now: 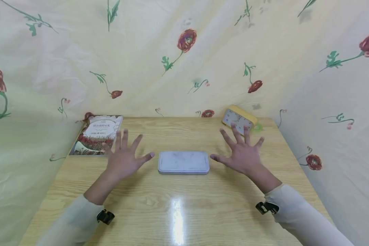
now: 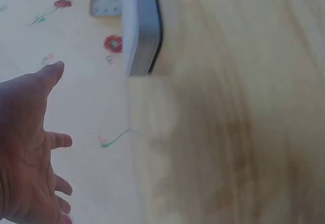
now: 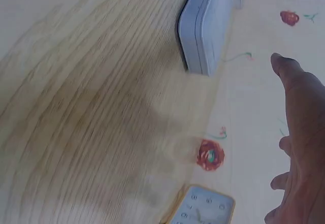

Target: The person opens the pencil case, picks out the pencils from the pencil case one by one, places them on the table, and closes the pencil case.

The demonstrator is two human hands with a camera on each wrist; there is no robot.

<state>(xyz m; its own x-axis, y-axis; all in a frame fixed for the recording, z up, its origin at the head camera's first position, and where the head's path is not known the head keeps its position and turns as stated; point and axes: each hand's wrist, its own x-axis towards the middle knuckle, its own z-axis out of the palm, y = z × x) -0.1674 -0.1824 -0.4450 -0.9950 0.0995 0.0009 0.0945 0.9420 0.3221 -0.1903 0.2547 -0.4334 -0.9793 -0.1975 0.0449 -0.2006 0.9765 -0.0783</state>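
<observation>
A flat white rectangular case with rounded corners (image 1: 183,162) lies on the wooden table, between the two hands. To its left, my left hand (image 1: 123,159) hovers over the table with fingers spread and holds nothing. On the other side my right hand (image 1: 242,155) is held up the same way, fingers splayed. Each thumb points toward a short end of the case, with a gap between. The left wrist view shows the left palm (image 2: 23,153) apart from the case (image 2: 142,31); in the right wrist view the right hand (image 3: 304,142) is likewise apart from it (image 3: 205,31).
A book with a red and white cover (image 1: 96,135) lies at the table's back left, partly behind the left fingers. At the back right stands a yellow clock (image 1: 238,118), overlapped by the right fingertips. Flower-patterned cloth (image 1: 141,51) hangs around the table (image 1: 135,212).
</observation>
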